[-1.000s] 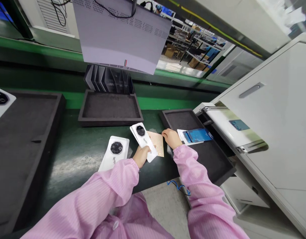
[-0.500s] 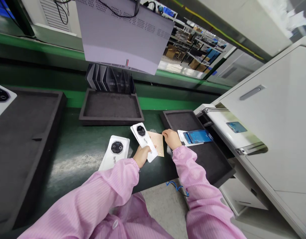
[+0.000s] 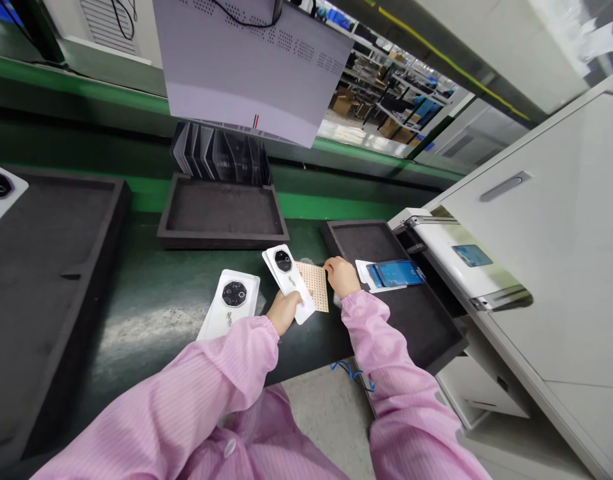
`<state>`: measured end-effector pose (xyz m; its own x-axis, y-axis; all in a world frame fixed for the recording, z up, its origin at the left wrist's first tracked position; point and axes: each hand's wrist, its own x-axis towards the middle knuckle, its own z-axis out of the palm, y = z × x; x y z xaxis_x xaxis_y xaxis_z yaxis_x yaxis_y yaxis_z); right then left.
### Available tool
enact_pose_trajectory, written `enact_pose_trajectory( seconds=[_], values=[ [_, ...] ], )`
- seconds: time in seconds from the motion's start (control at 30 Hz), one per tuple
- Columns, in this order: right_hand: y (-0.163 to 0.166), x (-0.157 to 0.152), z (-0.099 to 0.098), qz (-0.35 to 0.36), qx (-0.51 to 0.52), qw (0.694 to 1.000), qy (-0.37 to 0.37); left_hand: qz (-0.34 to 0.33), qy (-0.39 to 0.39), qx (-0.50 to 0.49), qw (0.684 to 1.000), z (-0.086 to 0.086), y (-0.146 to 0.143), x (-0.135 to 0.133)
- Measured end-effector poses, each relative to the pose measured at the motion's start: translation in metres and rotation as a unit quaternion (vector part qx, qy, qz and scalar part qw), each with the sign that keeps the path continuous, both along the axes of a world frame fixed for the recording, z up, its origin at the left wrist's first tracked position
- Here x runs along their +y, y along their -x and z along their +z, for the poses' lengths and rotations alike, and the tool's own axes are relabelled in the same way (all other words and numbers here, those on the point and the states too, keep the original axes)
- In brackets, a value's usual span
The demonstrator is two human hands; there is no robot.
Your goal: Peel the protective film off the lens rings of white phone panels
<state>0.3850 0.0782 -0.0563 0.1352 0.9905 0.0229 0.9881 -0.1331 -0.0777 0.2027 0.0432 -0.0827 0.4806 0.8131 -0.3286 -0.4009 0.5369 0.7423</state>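
My left hand (image 3: 283, 312) is closed around the lower end of a couple of white phone back panels (image 3: 292, 283), each with a round black camera area. A tan sticker sheet (image 3: 316, 287) with rows of small reddish dots lies beside and partly behind them; some left fingertips show at its edge. The pinched fingers of my right hand (image 3: 342, 276) are at the sheet's upper right corner. Whether a single sticker is between them is too small to see. More white phone back panels (image 3: 232, 300) lie on the dark green bench (image 3: 151, 300) left of my left hand.
On the right, a black foam tray (image 3: 421, 327) carries blue-filmed pieces (image 3: 399, 273) on white ones. Another black tray (image 3: 221, 210) stands at the back, before a rack of dark sheets (image 3: 221, 155). A large black tray (image 3: 51, 267) lies left. A monitor (image 3: 251, 73) hangs above; a white machine (image 3: 451, 253) stands right.
Both hands stay nearly where they were, the panels and sheet with them. The view has shifted very slightly; my right forearm sits a little further left.
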Motion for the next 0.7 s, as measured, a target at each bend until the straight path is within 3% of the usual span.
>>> enact_pose_trajectory(
  seconds=[0.27, 0.7],
  values=[
    [-0.014, 0.011, 0.005, 0.041, -0.006, 0.997, 0.061, 0.002, 0.007, -0.002, 1.000, 0.003, 0.001, 0.000],
    [-0.017, 0.034, 0.018, 0.184, -0.063, 0.966, 0.169, 0.018, 0.023, -0.012, 0.999, 0.006, 0.001, -0.001]
  ],
)
